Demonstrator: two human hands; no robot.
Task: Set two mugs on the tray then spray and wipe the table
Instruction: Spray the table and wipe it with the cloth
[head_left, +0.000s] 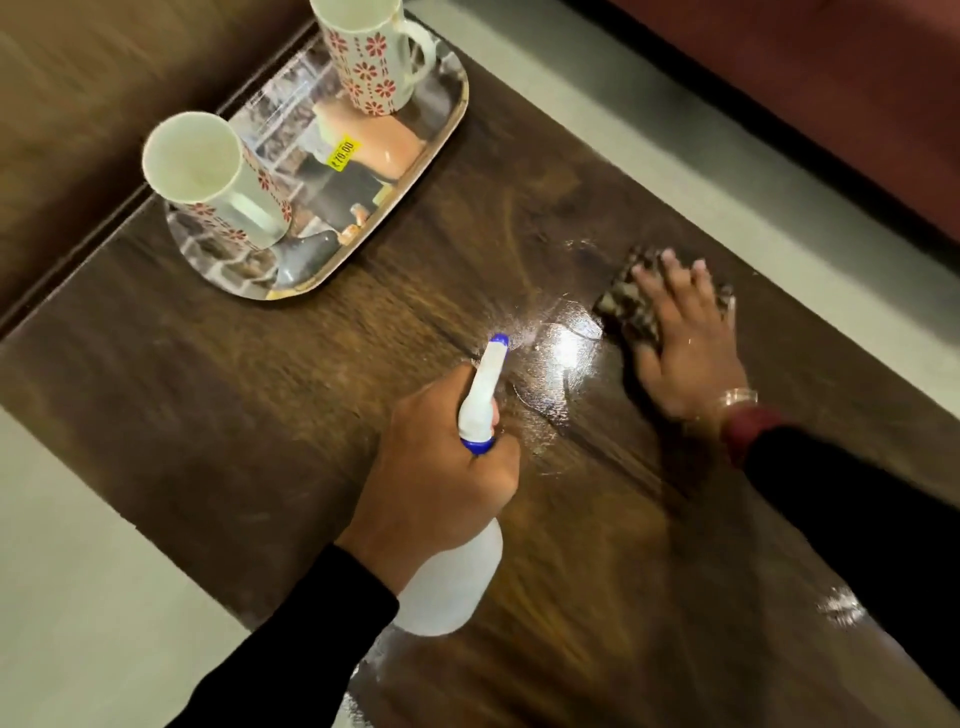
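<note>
Two white mugs with red flower patterns stand on a printed tray (441, 124) at the table's far left: one mug (218, 182) at the near end, the other mug (369, 52) at the far end. My left hand (436, 467) grips a white spray bottle (480, 400) with a blue nozzle, pointed at the dark wooden table (260, 415). Mist and a wet, shiny patch (566, 353) lie just ahead of the nozzle. My right hand (685, 338) lies flat, fingers spread, on a dark patterned cloth (623, 306) pressed to the table right of the wet patch.
Pale floor (78, 597) shows on the near left and beyond the table's far edge. A reddish-brown sofa (831, 104) stands at the top right. Another small wet glint (841, 608) sits near the table's right edge.
</note>
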